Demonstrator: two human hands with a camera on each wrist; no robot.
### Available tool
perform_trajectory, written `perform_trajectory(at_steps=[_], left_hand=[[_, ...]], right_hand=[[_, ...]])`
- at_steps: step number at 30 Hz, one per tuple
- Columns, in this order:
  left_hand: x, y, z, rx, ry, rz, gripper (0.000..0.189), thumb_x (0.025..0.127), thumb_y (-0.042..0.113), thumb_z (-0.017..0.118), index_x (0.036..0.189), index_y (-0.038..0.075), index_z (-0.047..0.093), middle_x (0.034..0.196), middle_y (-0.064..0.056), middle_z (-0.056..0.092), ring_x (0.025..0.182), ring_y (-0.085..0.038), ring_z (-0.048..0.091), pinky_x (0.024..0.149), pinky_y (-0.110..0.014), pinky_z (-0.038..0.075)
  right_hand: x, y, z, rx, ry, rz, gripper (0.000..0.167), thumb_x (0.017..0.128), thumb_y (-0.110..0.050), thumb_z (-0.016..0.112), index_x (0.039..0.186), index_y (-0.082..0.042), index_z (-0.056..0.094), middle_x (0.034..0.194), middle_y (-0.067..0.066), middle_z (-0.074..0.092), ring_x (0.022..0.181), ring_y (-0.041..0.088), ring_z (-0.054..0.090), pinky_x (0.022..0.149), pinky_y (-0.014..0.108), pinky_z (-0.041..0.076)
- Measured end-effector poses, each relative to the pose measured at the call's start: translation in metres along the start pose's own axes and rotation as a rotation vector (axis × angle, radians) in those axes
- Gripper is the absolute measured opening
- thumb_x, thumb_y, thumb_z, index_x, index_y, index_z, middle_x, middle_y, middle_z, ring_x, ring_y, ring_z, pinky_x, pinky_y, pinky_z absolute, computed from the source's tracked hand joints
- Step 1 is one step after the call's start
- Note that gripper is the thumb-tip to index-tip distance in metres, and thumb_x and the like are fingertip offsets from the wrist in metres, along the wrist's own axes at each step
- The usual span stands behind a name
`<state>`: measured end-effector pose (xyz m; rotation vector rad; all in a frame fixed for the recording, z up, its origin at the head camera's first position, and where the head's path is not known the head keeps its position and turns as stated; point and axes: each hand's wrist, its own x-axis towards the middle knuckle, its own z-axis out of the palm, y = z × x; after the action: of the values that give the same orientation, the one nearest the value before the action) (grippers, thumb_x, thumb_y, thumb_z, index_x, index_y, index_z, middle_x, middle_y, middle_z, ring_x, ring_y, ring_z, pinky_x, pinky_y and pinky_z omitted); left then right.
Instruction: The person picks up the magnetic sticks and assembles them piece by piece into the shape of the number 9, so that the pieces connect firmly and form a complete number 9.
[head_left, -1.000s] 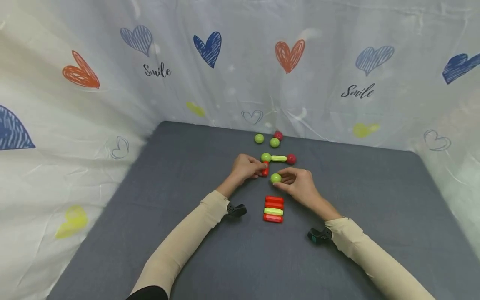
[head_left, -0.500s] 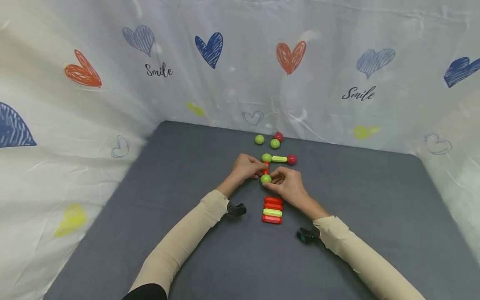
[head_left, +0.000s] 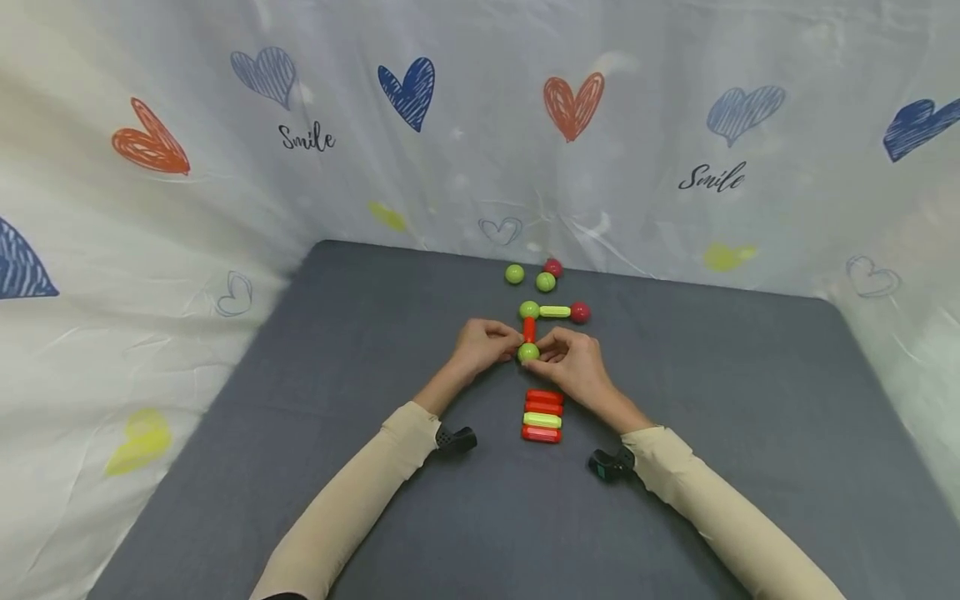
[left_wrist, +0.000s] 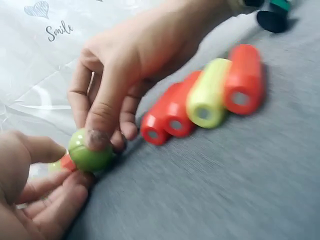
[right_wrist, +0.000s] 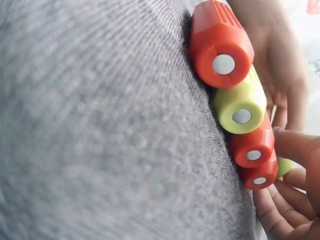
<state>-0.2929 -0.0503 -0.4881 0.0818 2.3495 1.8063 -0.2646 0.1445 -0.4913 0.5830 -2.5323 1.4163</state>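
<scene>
In the head view, my right hand pinches a glossy green ball between thumb and fingers. That ball sits at the near end of a red rod. At the rod's far end is another green ball, joined sideways by a yellow-green rod to a dark red ball. My left hand is just left of the red rod and the near ball. Its thumb and fingertips look parted, with the red rod showing between them in the left wrist view; whether they touch it is hard to tell.
Several rods lie side by side nearer me, red ones and a yellow-green one, with silvery discs in their ends. At the back are two loose green balls and a red ball. A heart-printed white curtain borders the grey cloth.
My right hand has brought the green ball leftward to the red rod's near end. My left fingers have come off the top of the rod and shifted slightly toward me.
</scene>
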Motion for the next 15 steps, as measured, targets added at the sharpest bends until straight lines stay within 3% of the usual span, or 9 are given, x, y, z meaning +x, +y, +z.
perform_trajectory(at_steps=[5,9,12,15], left_hand=[[-0.012,-0.01,-0.011,-0.032,-0.094,0.204,0.02,0.092,0.008,0.073,0.111,0.003,0.074,0.099,-0.007,0.074,0.087,-0.018,0.071,0.075,-0.031,0.057],[-0.016,-0.014,-0.018,-0.029,-0.201,0.313,0.032,0.089,0.002,0.074,0.121,0.002,0.069,0.111,-0.009,0.072,0.096,-0.02,0.071,0.08,-0.033,0.057],[-0.019,-0.014,-0.018,0.059,-0.226,0.379,0.038,0.087,0.003,0.078,0.124,0.006,0.069,0.114,-0.006,0.07,0.099,-0.017,0.069,0.081,-0.03,0.056],[-0.021,-0.013,-0.015,0.197,-0.198,0.461,0.041,0.085,0.008,0.081,0.124,0.008,0.069,0.113,-0.005,0.068,0.1,-0.014,0.068,0.079,-0.025,0.056]], right_hand=[[0.003,0.0,-0.001,0.018,-0.007,0.028,0.02,0.076,-0.012,0.089,0.089,-0.007,0.074,0.08,0.004,0.072,0.067,0.016,0.069,0.061,0.027,0.057],[0.004,-0.001,-0.002,0.071,-0.025,0.096,0.021,0.076,-0.014,0.089,0.091,-0.008,0.076,0.082,0.004,0.073,0.07,0.016,0.071,0.063,0.028,0.057],[0.004,-0.002,-0.003,0.094,-0.037,0.125,0.022,0.077,-0.016,0.089,0.093,-0.007,0.076,0.084,0.005,0.074,0.073,0.016,0.072,0.064,0.027,0.057],[0.005,-0.001,-0.004,0.135,-0.049,0.136,0.022,0.078,-0.014,0.088,0.095,-0.004,0.077,0.087,0.008,0.074,0.075,0.019,0.072,0.065,0.027,0.057]])
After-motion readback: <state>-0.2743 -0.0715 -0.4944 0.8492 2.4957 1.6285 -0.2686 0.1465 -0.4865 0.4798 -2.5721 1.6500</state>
